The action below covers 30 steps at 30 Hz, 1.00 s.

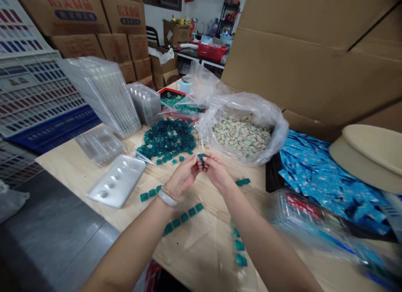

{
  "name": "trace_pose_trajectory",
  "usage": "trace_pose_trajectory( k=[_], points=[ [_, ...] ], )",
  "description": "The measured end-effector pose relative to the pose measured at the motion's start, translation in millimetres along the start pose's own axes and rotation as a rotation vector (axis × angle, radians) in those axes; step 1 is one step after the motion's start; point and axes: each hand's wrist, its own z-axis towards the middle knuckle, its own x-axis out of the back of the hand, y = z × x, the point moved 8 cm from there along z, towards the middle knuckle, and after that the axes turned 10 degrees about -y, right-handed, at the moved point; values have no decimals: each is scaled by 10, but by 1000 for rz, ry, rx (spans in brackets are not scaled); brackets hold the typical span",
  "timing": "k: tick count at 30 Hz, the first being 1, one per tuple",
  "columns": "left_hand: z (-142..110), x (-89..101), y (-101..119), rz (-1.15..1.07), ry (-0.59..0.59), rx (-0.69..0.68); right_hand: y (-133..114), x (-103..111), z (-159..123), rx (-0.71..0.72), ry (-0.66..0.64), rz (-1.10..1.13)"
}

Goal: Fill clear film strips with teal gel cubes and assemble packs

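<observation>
Both hands meet over the middle of the table, fingertips pinched together around a small dark-green wrapped piece [201, 158]. My left hand [184, 174], with a pale bangle at its wrist, grips it from the left. From the other side my right hand [216, 170] has its fingers closed on the same piece. Just beyond them lies a heap of loose green pieces [169, 137]. Below my forearms, similar pieces are set in short lines, such as the row of green pieces [184, 217]. To the right of the heap, an open plastic bag [273, 133] holds many small striped packets [241, 135].
Stacked clear plastic trays [103, 95] and a white tray with round hollows [117, 181] stand at left. A red-rimmed tray [163, 91] of green pieces sits behind. Blue packets [314, 170], a cream bowl [358, 158] and cardboard [314, 66] border the right.
</observation>
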Motion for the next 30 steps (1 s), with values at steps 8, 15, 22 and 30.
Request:
trace_pose_trajectory(
  k=[8, 15, 22, 30],
  points=[
    [276, 149, 405, -5, -34, 45, 187, 106, 333, -129, -51, 263],
    [484, 271, 600, 461, 89, 83, 264, 210, 515, -245, 6, 382],
    [656, 330, 588, 772, 97, 64, 238, 293, 579, -253, 21, 336],
    [675, 233, 510, 871, -49, 7, 171, 211, 602, -166, 165, 84]
  ],
)
